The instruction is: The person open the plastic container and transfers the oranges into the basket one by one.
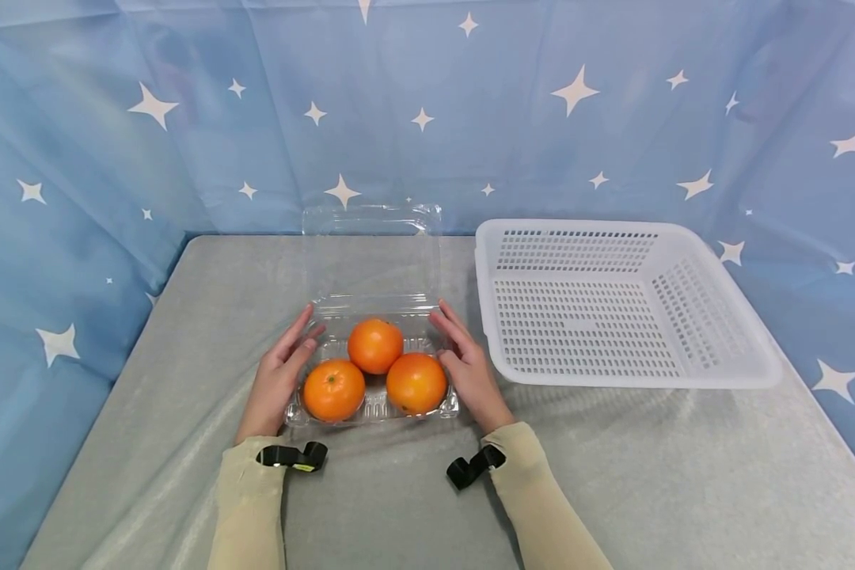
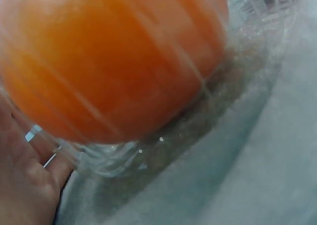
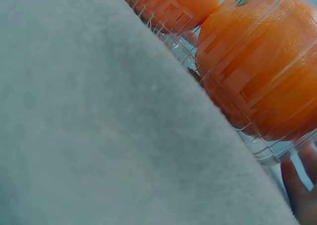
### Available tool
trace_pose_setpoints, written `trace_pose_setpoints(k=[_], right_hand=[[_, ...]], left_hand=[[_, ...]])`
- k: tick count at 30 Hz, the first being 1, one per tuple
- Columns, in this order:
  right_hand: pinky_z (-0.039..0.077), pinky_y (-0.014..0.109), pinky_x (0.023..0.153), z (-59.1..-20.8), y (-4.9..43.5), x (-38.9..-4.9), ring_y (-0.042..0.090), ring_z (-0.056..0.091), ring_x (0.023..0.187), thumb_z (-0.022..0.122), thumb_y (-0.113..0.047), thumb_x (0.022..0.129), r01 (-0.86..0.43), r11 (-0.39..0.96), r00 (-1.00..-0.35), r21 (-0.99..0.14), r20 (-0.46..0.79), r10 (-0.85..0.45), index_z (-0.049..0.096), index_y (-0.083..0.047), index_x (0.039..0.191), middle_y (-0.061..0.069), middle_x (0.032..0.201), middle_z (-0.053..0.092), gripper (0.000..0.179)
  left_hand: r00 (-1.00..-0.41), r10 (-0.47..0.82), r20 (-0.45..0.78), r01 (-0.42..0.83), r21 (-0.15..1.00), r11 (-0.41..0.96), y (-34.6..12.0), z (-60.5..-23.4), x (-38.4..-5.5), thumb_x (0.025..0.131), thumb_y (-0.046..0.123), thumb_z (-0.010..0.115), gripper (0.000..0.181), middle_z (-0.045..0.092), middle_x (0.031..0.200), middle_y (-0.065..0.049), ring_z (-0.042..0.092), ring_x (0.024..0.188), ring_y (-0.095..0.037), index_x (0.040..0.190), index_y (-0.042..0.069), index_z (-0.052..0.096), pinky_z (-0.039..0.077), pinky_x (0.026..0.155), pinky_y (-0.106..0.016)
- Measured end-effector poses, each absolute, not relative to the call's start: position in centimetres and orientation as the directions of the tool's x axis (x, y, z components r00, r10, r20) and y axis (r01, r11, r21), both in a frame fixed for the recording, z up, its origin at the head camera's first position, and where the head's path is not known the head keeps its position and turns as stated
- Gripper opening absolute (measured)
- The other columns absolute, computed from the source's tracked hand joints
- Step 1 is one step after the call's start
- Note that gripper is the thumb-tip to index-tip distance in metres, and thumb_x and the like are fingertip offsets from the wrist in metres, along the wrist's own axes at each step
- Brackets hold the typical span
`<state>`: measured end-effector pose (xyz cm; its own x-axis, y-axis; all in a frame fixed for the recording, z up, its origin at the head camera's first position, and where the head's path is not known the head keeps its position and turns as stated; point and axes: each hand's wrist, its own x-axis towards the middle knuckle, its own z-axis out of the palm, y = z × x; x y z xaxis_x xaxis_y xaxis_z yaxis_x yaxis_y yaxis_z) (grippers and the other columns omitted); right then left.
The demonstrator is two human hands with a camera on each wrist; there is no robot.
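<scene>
A clear plastic clamshell box point(image 1: 378, 410) lies in front of me with its lid point(image 1: 372, 253) raised at the back. Three oranges sit inside: one at the rear point(image 1: 375, 346), one at front left point(image 1: 334, 390), one at front right point(image 1: 416, 383). My left hand point(image 1: 276, 380) grips the box's left side, thumb near the rim. On the opposite side, my right hand point(image 1: 473, 378) holds the box the same way. Through the clear wall, the left wrist view shows an orange point(image 2: 114, 61) close up; the right wrist view shows another orange point(image 3: 262, 66).
To the right of the box stands a white perforated plastic basket point(image 1: 577, 380). A grey cloth point(image 1: 648, 475) covers the table, and a blue curtain point(image 1: 513, 111) with white stars hangs behind and at the sides.
</scene>
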<state>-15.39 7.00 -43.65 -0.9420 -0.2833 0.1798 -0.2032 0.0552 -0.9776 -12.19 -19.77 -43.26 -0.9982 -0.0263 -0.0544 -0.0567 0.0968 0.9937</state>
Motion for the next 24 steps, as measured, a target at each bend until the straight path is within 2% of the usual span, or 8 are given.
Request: trace_pose_setpoints(k=[9, 16, 24], right_hand=[[0.025, 0.042, 0.103, -43.6, 7.0, -15.4, 0.018, 0.03, 0.129, 0.037, 0.012, 0.082, -0.205, 0.064, -0.942, -0.977, 0.179, -0.283, 0.043, -0.005, 0.132, 0.005, 0.146, 0.022, 0.053], [0.025, 0.038, 0.103, -43.7, 7.0, -15.4, 0.017, 0.03, 0.129, 0.037, 0.013, 0.082, -0.202, 0.066, -0.943, -0.977, 0.175, -0.284, 0.041, 0.001, 0.132, 0.005, 0.146, 0.022, 0.051], [0.024, 0.038, 0.104, -43.7, 7.0, -15.5, 0.014, 0.028, 0.129, 0.037, 0.013, 0.083, -0.195, 0.074, -0.944, -0.978, 0.167, -0.286, 0.041, 0.0, 0.132, 0.004, 0.146, 0.022, 0.051]], left_hand=[[-0.998, -0.033, -0.059, -0.062, 0.993, 0.1, -19.8, -43.3, -12.2, 0.089, 0.036, 0.05, 0.052, 0.041, 0.136, -0.005, 0.036, 0.125, -0.02, 0.138, 0.034, 0.033, 0.02, 0.104, -0.044], [-0.997, -0.041, -0.064, -0.067, 0.994, 0.092, -20.5, -45.3, -13.0, 0.092, 0.028, 0.049, 0.047, 0.042, 0.135, 0.002, 0.039, 0.122, -0.016, 0.135, 0.04, 0.035, 0.021, 0.104, -0.043], [-0.998, -0.044, -0.051, -0.054, 0.995, 0.084, -20.5, -45.5, -13.1, 0.092, 0.026, 0.05, 0.047, 0.042, 0.136, 0.001, 0.039, 0.123, -0.015, 0.135, 0.039, 0.036, 0.021, 0.104, -0.043]])
